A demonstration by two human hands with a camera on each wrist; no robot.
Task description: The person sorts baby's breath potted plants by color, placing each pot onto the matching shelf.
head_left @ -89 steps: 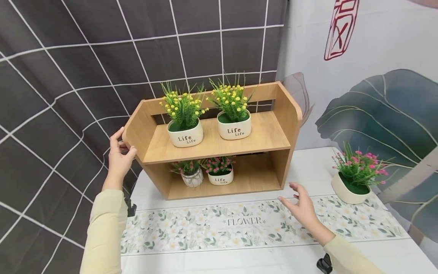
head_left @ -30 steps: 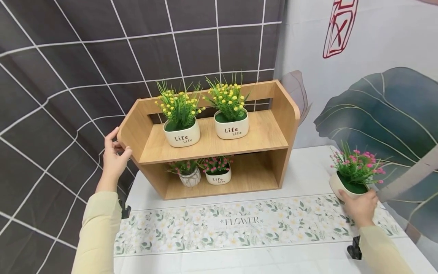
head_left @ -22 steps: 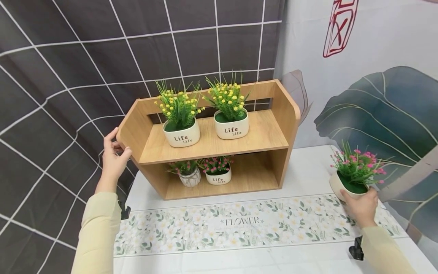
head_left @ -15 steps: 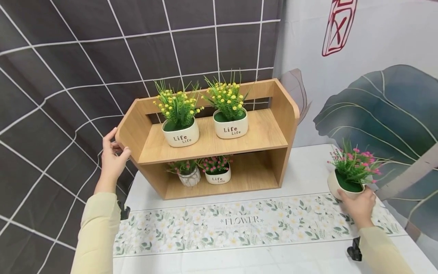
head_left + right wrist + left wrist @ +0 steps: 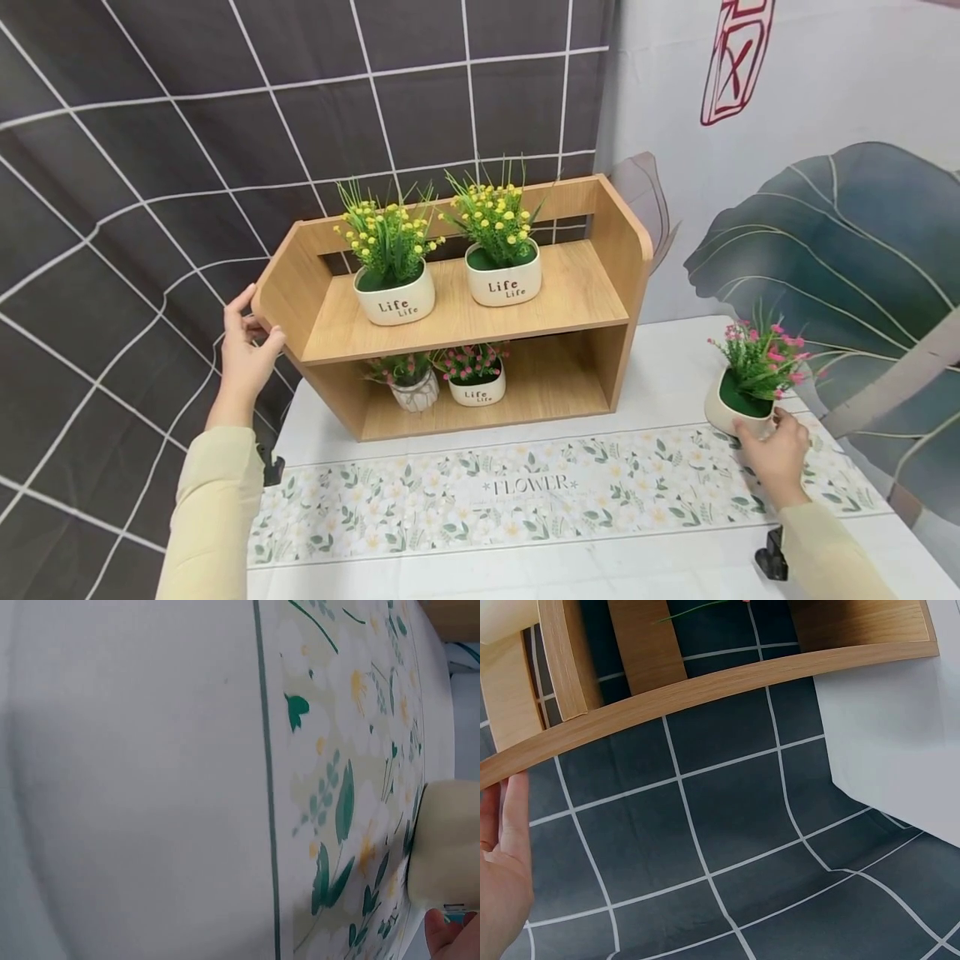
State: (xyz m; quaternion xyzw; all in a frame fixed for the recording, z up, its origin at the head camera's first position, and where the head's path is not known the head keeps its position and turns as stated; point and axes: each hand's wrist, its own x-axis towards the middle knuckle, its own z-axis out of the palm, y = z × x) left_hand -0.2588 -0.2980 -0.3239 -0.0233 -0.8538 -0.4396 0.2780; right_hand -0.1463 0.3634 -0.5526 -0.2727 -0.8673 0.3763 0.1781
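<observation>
My right hand [image 5: 778,457] grips a cream pot of pink artificial flowers [image 5: 722,410] near the table's right edge, thumb at its front. In the right wrist view the pot [image 5: 448,847] sits close over the floral strip, with fingertips [image 5: 442,930] beside it. My left hand [image 5: 246,362] rests against the left side panel of a two-tier wooden shelf [image 5: 573,292]. Its straight fingers [image 5: 515,817] touch the panel's outer face in the left wrist view. Two white "Life" pots with yellow flowers, one left [image 5: 395,307] and one right [image 5: 505,286], stand on the upper tier.
The lower tier bears a marbled pot [image 5: 417,393] and a white "Life" pot with pink flowers [image 5: 478,393]. A floral runner printed FLOWER [image 5: 450,500] crosses the white table [image 5: 600,567]. A dark gridded curtain [image 5: 112,292] hangs behind and at left.
My right hand has gone from above the runner to the pink-flower pot, gripped it and shifted it slightly left. My left hand has stayed at the shelf's side.
</observation>
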